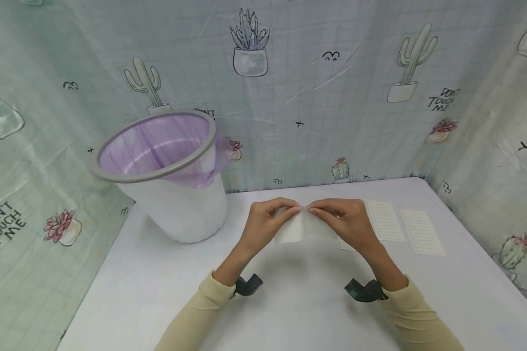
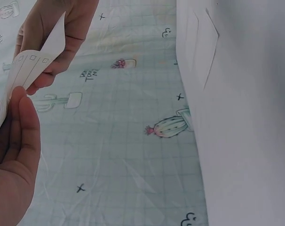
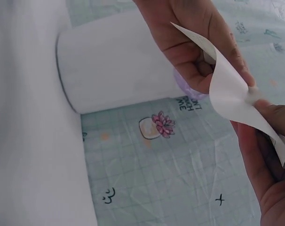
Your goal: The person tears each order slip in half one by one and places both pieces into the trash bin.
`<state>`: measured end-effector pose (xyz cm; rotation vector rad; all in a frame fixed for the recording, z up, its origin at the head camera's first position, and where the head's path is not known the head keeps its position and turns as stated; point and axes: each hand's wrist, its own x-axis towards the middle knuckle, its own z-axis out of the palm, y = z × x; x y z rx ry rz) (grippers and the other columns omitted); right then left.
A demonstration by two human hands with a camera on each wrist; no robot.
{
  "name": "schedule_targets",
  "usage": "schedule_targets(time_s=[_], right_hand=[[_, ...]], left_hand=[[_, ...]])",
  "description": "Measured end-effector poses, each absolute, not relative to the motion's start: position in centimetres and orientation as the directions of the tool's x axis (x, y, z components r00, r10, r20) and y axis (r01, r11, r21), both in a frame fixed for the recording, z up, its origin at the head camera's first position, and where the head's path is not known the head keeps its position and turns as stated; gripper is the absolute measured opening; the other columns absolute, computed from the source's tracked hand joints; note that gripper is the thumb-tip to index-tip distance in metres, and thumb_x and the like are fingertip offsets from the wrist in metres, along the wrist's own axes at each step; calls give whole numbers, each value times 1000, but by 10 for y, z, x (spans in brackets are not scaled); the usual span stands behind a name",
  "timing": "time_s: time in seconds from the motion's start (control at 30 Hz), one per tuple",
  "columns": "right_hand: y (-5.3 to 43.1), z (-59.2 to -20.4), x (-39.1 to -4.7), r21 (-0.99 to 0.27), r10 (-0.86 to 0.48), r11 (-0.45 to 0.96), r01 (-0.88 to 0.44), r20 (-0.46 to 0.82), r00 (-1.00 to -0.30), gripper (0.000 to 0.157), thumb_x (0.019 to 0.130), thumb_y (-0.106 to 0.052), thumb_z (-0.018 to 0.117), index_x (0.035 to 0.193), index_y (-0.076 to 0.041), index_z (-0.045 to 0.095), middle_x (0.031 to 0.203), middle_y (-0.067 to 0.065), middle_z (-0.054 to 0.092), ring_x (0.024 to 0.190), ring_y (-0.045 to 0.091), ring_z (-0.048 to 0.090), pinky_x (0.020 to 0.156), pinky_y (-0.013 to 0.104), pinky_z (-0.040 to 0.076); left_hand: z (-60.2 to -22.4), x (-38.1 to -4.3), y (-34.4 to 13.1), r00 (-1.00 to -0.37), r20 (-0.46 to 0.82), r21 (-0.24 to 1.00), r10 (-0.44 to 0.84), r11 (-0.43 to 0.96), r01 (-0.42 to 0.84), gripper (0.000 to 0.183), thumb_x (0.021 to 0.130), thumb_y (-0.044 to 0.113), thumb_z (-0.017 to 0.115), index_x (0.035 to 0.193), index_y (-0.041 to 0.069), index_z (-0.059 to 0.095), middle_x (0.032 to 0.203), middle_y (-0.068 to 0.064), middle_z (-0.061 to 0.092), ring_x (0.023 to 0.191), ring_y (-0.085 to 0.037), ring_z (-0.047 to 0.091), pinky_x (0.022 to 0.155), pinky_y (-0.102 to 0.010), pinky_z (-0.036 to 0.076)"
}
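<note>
white paper (image 1: pixel 290 230), bent yet seemingly in one piece, is pinched by fingers of the left hand (image 1: pixel 265 218) and right hand (image 1: pixel 350 222), while lined slips (image 1: pixel 385 221) lie on the counter (image 1: pixel 296 312).

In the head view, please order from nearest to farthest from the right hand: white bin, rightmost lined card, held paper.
1. Held paper: pinched by the right hand, at its left side.
2. Rightmost lined card: to the hand's right.
3. White bin: farthest, on the left side, past the left hand.
</note>
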<state>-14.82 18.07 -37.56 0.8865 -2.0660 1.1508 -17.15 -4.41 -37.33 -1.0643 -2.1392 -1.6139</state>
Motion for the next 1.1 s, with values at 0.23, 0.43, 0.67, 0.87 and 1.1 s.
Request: schedule_targets(time_s=[0.23,0.43,0.67,0.87,1.1], right_hand=[[180,-370,-143,-533,-220,365,-763,747,-627,23,83,12,77,97,-6,81,91,8,78,62,4,62,56,15,46],[182,-363,-143,-528,-195,369,-765,760,-620,24,83,12,76,98,-6,81,92,8,78,63,4,62,57,15,43],[182,-362,-145,-533,-189,376,-757,756,-626,23,83,10,77,99,-6,81,92,6,78,71,4,67,64,14,49],[185,-364,-146,-564,-224,378,-734,714,-664,29,82,9,79,107,-5,78,99,8,77,71,4,63,63,14,50],[184,-364,-146,-611,-214,389,-690,668,-713,34,83,7,79,115,-5,76,103,9,77,82,5,71,67,17,56]], left_hand=[[-369,-167,-51,-767,538,805,349,56,590,12,96,15,72,101,7,79,99,-3,77,84,-12,71,69,-26,56],[-364,-168,-56,-781,528,809,332,82,582,13,96,17,72,103,8,79,101,-2,78,86,-13,71,67,-26,56],[-360,-164,-62,-790,509,820,343,89,566,16,93,16,76,108,10,79,105,0,77,89,-13,72,69,-29,58],[-363,-165,-67,-811,503,833,297,82,547,18,89,10,80,107,5,78,105,-6,77,94,-15,73,79,-34,60],[-365,-167,-73,-804,524,832,282,34,554,12,90,7,78,102,5,79,101,-9,77,92,-18,74,79,-27,58]])
